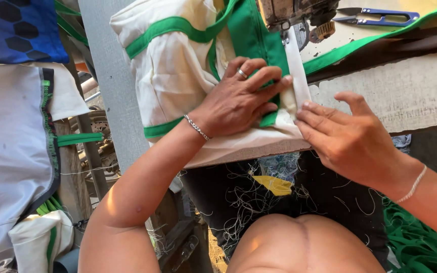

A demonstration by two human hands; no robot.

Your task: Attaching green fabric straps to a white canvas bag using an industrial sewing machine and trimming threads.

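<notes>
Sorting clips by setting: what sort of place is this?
Probably a small sewing workshop: a sewing machine stands over cream fabric with green trim, thread snips lie on the table, and loose threads litter the floor.

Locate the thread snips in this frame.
In the head view, the blue-handled thread snips lie at the top right on the sewing table, just right of the sewing machine, beyond the right hand.
</notes>
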